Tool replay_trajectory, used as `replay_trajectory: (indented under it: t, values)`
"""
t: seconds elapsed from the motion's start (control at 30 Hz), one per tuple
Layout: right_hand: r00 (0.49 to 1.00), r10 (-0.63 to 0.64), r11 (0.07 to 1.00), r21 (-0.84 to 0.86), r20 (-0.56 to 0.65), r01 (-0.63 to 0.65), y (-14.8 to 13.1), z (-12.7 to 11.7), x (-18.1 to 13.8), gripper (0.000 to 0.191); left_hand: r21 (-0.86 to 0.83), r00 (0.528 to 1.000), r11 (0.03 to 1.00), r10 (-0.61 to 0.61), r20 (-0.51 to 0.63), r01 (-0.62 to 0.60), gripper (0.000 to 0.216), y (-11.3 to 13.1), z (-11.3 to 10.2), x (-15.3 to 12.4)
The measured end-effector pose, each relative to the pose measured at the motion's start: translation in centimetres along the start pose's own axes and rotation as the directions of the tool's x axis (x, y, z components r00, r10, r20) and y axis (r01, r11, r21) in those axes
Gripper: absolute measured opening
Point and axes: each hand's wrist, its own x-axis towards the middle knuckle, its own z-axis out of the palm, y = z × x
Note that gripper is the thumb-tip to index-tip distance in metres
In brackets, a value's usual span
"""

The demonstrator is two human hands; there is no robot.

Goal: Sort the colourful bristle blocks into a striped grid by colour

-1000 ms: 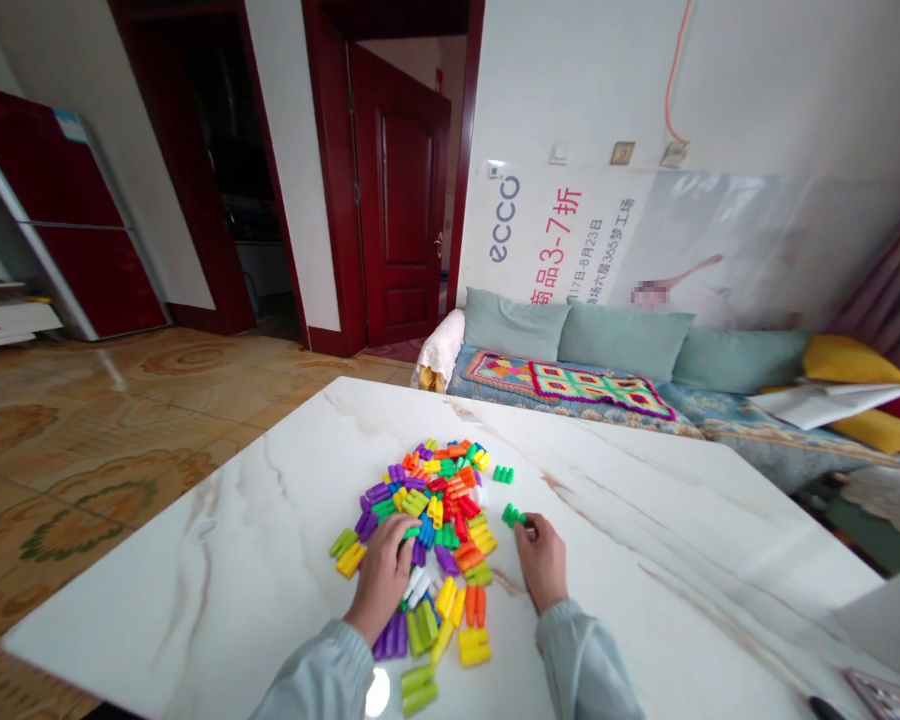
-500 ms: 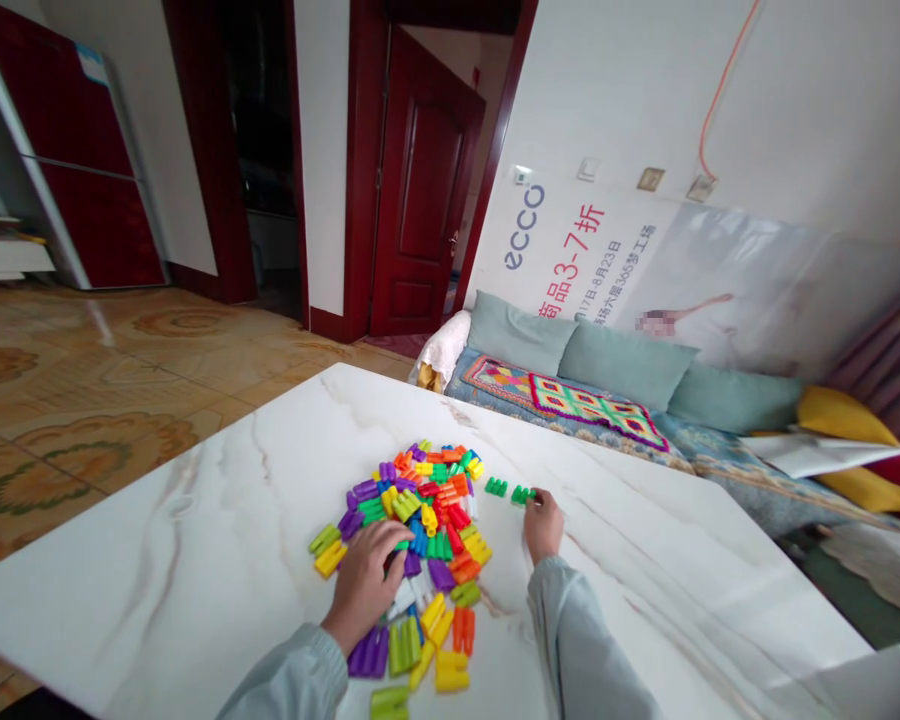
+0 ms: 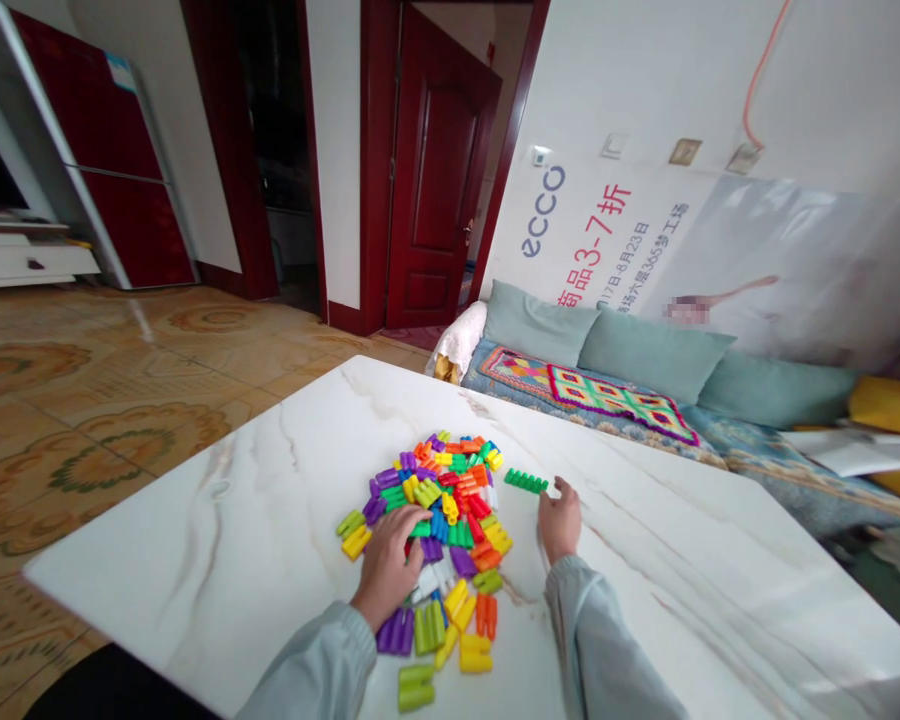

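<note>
A short row of green plastic building blocks (image 3: 526,481), joined end to end, lies on the white table to the right of a heap of coloured blocks (image 3: 461,503). At the row's right end is my right hand (image 3: 560,522), its thumb and index finger apart and close to the last block; whether they touch it I cannot tell. My left hand (image 3: 390,562) rests over the left side of the heap, fingers curved and thumb apart from them. A green block shows by its fingertips, and the palm hides some blocks beneath.
Loose blocks, such as a lime green block (image 3: 417,688) and a yellow block (image 3: 475,654), lie toward the near edge of the marble-patterned table (image 3: 270,520). Beyond it stand a sofa with grey-green cushions (image 3: 652,350), a dark red door (image 3: 446,170) and a red fridge (image 3: 90,130).
Two green pieces that lay apart now form one row. My right hand's pinch on the right piece has loosened. The left hand stays over the heap; the whole view has shifted slightly.
</note>
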Motion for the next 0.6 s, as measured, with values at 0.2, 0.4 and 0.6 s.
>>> replay_trajectory:
  t: [0.2,0.4,0.6]
  values:
    - [0.999,-0.049,0.972,0.229,0.008,0.045,-1.8,-0.8,-6.6,0.042,-0.079,0.996,0.997,-0.030,-0.084,0.024,0.035,-0.6,0.3,-0.1]
    - [0.994,0.014,0.903,0.427,0.107,-0.059,-2.5,-1.3,-12.0,0.040,-0.137,0.986,0.988,-0.093,-0.140,0.074,0.025,-0.1,-0.1,0.2]
    - [0.995,-0.013,0.915,0.401,0.103,-0.030,-2.1,-1.4,-12.2,0.033,-0.137,0.976,0.986,-0.119,-0.181,0.094,0.027,-0.1,-0.5,0.1]
